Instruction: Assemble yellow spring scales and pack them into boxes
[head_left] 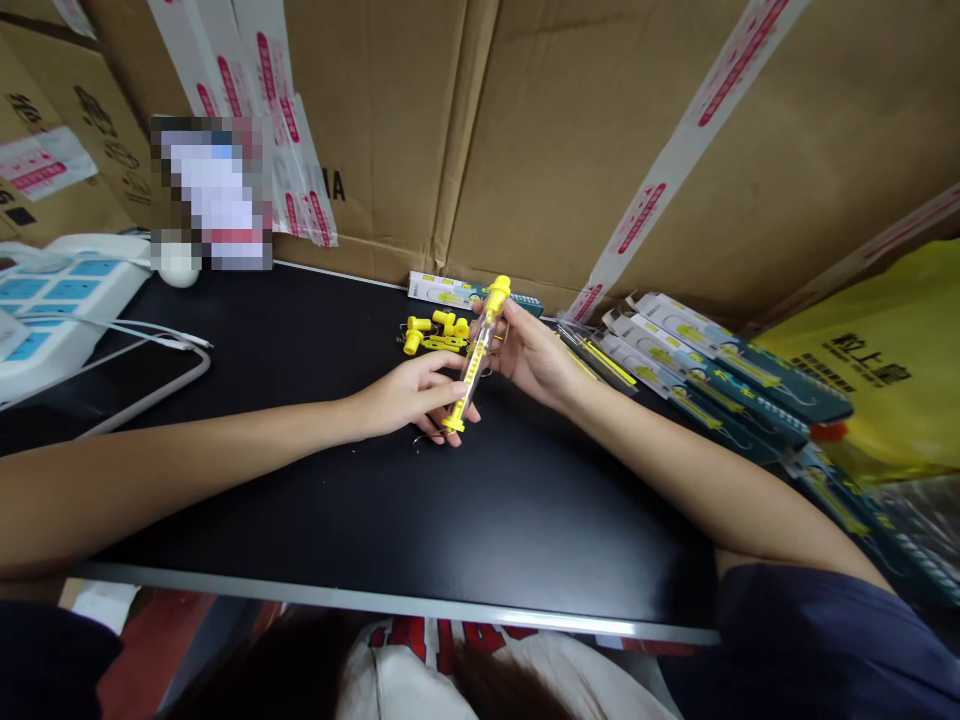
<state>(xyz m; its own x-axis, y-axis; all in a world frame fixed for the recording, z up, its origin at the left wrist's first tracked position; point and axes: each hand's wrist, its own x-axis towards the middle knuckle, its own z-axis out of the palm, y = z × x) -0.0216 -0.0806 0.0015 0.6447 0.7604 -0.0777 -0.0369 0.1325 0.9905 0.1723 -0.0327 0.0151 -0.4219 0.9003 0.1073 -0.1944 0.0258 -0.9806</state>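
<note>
A clear tubular spring scale (474,368) with yellow end pieces and a yellow inner strip slants between my hands, above the black table (570,510). My left hand (416,392) has its fingers closed about the lower end, near a thin wire hook (421,438). At the upper part my right hand (529,350) grips the tube just under the yellow cap; some of its fingers are hidden behind the tube. Just beyond my hands lies a small pile of yellow plastic parts (414,338) with little springs among them.
Several printed boxes (720,350) are stacked on the right, and another box (439,290) lies at the back. Clear tubes with yellow strips (607,362) lie beside the stack. A white power strip (82,290) and cables occupy the left. Cardboard (600,130) walls the back; a yellow bag (885,350) stands right.
</note>
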